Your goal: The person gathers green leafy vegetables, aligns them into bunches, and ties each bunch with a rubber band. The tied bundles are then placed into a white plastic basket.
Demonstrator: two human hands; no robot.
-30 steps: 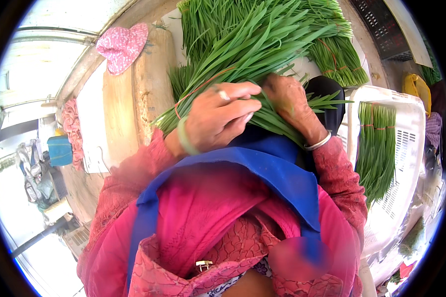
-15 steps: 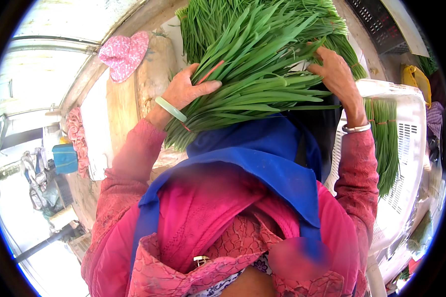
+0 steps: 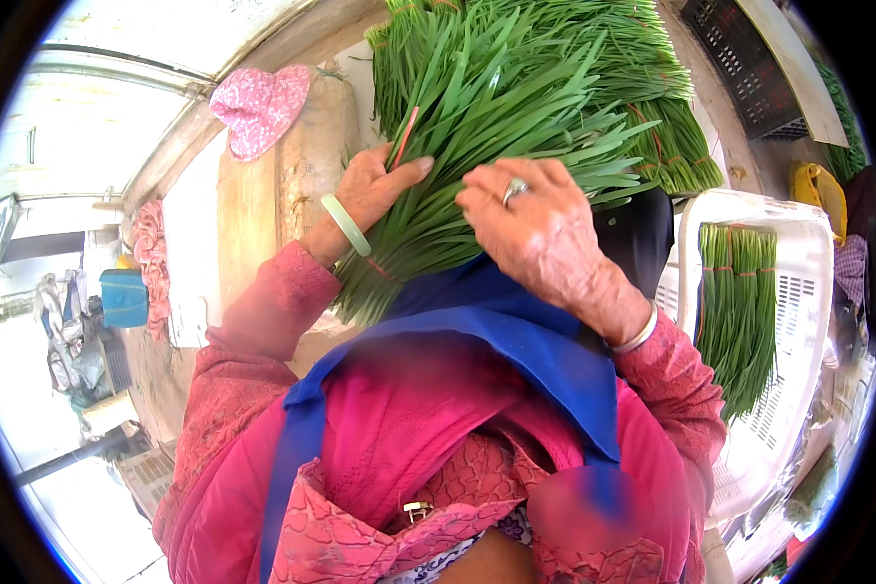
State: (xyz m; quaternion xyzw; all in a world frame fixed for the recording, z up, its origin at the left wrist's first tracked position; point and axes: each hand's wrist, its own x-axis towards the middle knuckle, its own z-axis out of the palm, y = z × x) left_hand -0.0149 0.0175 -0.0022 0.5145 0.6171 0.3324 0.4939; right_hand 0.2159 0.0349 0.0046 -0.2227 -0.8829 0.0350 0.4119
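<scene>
A thick bunch of flat-leaved Chinese chives [image 3: 438,209] lies over my lap, its stem ends toward me at the lower left. My left hand [image 3: 372,187] is closed round its left side, thumb on top. A red strip [image 3: 406,134] sticks up beside my left fingers, and a thin red band crosses the stems below. My right hand [image 3: 545,216], wearing a ring, hangs over the middle of the leaves with its fingers curled together; what they pinch, if anything, is hidden. Banded bundles of chives [image 3: 642,49] are piled just beyond.
On my right stands a white slotted crate [image 3: 803,311] with banded chives [image 3: 738,311] inside. A black crate [image 3: 745,73] and a yellow bag [image 3: 818,200] sit farther right. At left are a pink hat [image 3: 260,109], a wooden board [image 3: 246,209] and a teal box [image 3: 125,304].
My right hand has moved left and nearer, from the leaf tips at the right to above the middle of the bunch. My left hand keeps its hold; the leaves are gathered more upright.
</scene>
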